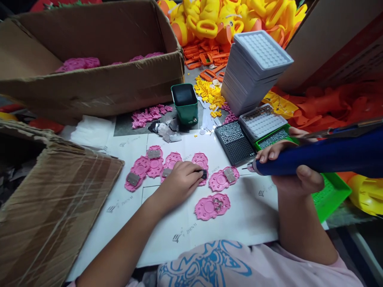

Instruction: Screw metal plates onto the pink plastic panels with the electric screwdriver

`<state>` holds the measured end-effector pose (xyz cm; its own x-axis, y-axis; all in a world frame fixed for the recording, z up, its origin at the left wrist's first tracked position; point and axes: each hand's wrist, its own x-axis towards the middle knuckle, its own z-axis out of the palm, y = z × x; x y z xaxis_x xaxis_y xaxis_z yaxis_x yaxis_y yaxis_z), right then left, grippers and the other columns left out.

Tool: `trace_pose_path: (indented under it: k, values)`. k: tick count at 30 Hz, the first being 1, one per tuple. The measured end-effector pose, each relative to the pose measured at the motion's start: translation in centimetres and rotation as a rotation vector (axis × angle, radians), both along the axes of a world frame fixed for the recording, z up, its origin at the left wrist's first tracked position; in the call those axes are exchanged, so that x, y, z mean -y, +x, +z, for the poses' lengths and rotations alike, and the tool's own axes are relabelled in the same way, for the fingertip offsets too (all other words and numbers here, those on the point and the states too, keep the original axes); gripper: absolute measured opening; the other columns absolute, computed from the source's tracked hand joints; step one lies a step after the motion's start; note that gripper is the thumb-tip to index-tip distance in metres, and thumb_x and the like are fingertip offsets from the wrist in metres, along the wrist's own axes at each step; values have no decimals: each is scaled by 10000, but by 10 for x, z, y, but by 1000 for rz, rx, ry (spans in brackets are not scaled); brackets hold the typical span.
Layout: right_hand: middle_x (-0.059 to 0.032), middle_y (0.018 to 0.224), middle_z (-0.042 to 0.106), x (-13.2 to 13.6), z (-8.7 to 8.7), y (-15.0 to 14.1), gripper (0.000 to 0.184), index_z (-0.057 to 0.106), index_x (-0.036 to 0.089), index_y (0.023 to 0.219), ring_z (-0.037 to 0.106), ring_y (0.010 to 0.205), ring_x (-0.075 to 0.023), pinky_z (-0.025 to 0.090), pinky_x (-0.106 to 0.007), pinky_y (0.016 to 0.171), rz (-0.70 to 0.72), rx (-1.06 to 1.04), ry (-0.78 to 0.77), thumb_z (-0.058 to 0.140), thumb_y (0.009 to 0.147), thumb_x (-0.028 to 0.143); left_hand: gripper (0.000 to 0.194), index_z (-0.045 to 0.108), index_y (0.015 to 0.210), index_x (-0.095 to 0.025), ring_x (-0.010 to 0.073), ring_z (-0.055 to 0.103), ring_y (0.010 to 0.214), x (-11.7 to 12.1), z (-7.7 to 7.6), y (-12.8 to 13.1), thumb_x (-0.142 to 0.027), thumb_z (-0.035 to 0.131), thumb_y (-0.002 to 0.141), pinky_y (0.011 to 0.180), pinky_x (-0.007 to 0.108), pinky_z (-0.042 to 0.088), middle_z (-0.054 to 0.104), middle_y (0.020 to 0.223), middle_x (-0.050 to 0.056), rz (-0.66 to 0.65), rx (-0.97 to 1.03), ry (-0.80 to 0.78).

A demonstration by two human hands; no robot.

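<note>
My right hand (295, 177) is wrapped round a blue electric screwdriver (317, 157), whose thin bit points left above the paper. My left hand (183, 175) is closed, its fingertips at a small black plate (204, 174) on a pink plastic part (200, 159). Under the left hand another pink part (172, 158) is partly covered. To its left lie pink parts with grey metal plates (134, 179) on them. Right of the hand sits a pink part (217, 181) with a similar plate. Nearer me, a pink part (205, 207) shows round metal pieces.
A black tray (235, 142) and a green tray (332, 193) flank the screwdriver. Behind stand a green bin (185, 105), a tall stack of white trays (254, 71) and a cardboard box (98, 85). Another carton (56, 199) borders the left; yellow duck-like parts (209, 20) fill the back.
</note>
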<state>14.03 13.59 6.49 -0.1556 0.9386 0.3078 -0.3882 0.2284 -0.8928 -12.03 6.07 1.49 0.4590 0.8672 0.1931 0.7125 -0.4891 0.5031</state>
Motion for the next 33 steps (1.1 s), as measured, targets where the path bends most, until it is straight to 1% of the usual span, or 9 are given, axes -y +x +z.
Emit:
trace_pose_path:
  k: [5,9,15,19,25,27,30,33]
  values:
    - [6,693,609,0,-1,0,475,584,270,1107,576,603,-193,498,-390,625,19,-31,7,716,667,391,170,654,995,-152,217,566,953,0,-1,0,-161,499,926,825,398,441,650,1039,104,1,3,17]
    - [-14,701,621,-2,-4,1,508,582,233,1140,591,604,-202,501,-388,609,40,-76,47,711,667,368,166,651,997,-148,217,565,952,0,0,0,-168,503,925,823,399,450,647,1026,107,-1,11,26]
    - [2,693,618,-2,-4,1,489,592,269,1132,583,587,-203,497,-396,597,30,-57,48,695,669,384,167,652,984,-137,218,565,946,1,0,-1,-187,502,932,822,398,451,646,1020,110,5,7,30]
    - [1,690,617,-2,-3,1,499,589,256,1133,582,584,-203,487,-395,602,40,-56,43,700,661,377,164,651,970,-137,215,566,936,1,-1,1,-186,498,932,819,397,447,649,1004,103,15,-3,35]
    - [4,687,621,0,-3,0,426,594,277,1054,568,589,-207,477,-401,620,5,-47,25,701,658,389,153,644,979,-139,213,566,933,1,0,3,-191,510,928,826,399,444,651,998,99,34,-1,35]
    - [3,688,621,0,-3,0,405,599,277,1040,571,595,-207,472,-398,633,10,-52,20,702,662,378,150,644,977,-138,213,565,933,1,0,2,-187,512,926,825,397,444,651,997,99,31,-1,29]
    - [-6,696,624,0,-3,0,320,620,259,962,574,610,-206,470,-390,637,27,-62,24,698,671,368,146,646,968,-141,212,562,936,0,-1,2,-177,512,924,827,395,444,649,997,95,22,-1,20]
    - [-8,706,629,0,-3,1,326,620,259,979,576,617,-207,472,-389,637,38,-70,33,693,676,357,145,646,974,-145,212,558,946,0,-2,1,-170,513,921,835,400,445,648,1007,93,21,1,16]
